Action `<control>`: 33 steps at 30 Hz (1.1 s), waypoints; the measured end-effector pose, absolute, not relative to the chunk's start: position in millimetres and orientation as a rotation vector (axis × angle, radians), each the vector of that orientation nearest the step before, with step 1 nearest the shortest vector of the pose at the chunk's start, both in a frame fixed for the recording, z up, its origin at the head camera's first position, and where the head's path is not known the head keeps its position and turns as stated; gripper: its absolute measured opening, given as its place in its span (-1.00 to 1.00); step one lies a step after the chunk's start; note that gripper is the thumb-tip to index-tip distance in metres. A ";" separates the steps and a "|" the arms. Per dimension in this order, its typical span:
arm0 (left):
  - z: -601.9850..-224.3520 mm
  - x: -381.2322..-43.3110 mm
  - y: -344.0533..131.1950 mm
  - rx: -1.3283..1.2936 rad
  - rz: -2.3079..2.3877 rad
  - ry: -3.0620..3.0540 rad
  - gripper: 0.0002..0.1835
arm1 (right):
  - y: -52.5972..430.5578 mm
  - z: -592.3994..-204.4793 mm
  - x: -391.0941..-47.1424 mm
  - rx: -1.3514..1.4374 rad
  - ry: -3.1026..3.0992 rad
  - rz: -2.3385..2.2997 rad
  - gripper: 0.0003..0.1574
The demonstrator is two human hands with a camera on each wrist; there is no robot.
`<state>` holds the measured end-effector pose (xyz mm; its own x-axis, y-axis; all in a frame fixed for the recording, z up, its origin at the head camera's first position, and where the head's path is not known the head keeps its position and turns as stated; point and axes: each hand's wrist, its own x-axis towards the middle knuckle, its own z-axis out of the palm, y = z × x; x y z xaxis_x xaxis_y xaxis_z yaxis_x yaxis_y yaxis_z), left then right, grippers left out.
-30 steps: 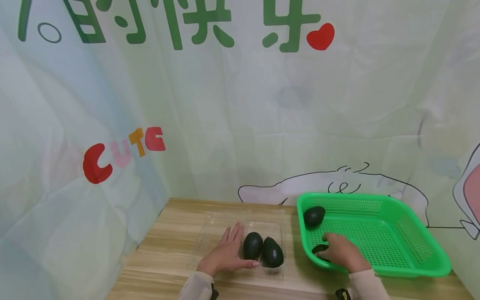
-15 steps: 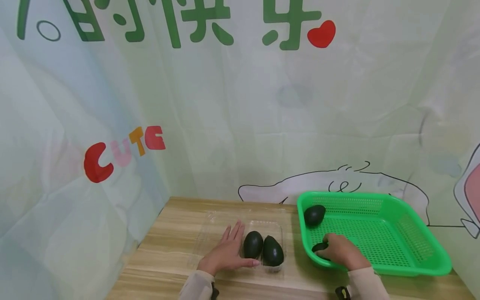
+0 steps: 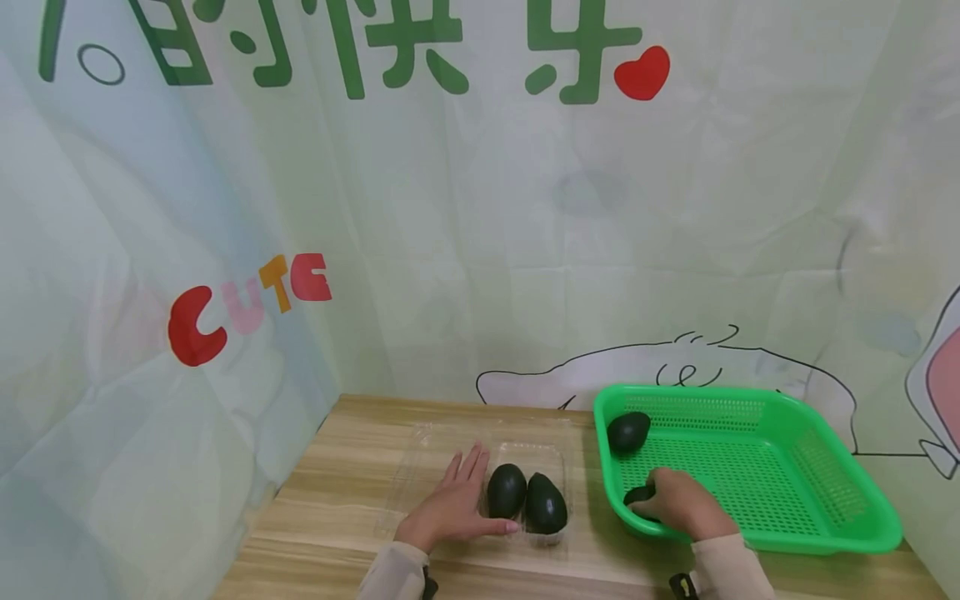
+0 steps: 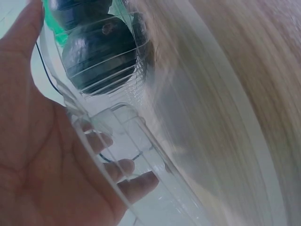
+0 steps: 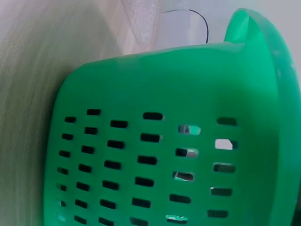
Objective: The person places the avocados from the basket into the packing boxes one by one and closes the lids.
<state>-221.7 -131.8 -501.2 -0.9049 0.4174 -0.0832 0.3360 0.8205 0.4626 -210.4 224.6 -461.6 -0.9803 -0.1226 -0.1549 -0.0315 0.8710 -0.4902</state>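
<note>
Two dark avocados, one on the left (image 3: 507, 492) and one on the right (image 3: 546, 504), lie side by side in a clear plastic clamshell box (image 4: 124, 113). My left hand (image 3: 450, 512) rests at the box's left part with fingers straight and thumb spread along the near side; in the left wrist view, fingertips show through the clear plastic. Inside the green basket's near left corner, my right hand (image 3: 692, 502) grips another avocado (image 3: 637, 495), partly hidden by the fingers. One more avocado (image 3: 628, 432) lies in the basket's far left corner.
The green perforated basket (image 3: 873, 525) stands on the right of the wooden table (image 3: 330, 475); its side wall (image 5: 188, 80) fills the right wrist view and hides the right hand there. A printed cloth backdrop (image 3: 480, 208) rises behind the table.
Since a second ago, the right hand's fingers have closed in around the avocado in the basket's near corner. The left hand and the boxed avocados stay where they were.
</note>
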 end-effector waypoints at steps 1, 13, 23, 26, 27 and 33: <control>-500.9 -221.6 -131.6 0.593 0.670 2.825 0.42 | 224.3 -461.9 -210.4 -0.118 2.863 -0.739 -0.51; -499.0 -216.7 -129.9 0.596 0.697 2.803 0.40 | 226.0 -469.9 -211.3 -0.095 2.893 -0.657 -0.45; -496.6 -217.0 -129.4 0.589 0.693 2.810 0.41 | 225.8 -468.3 -212.9 -0.083 2.932 -0.594 -0.45; -496.5 -216.5 -129.2 0.582 0.696 2.809 0.41 | 226.1 -468.6 -213.4 -0.078 2.939 -0.590 -0.44; -496.3 -216.3 -129.1 0.578 0.697 2.809 0.41 | 226.5 -469.0 -213.5 -0.077 2.941 -0.591 -0.43; -495.5 -215.9 -128.9 0.559 0.712 2.802 0.41 | 227.1 -470.7 -215.1 -0.065 2.928 -0.590 -0.37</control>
<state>-215.9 -128.9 -495.5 -0.9092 0.4054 -0.0953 0.3107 0.8128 0.4928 -215.1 227.1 -470.7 -0.9872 -0.0730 -0.1420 -0.0123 0.9215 -0.3881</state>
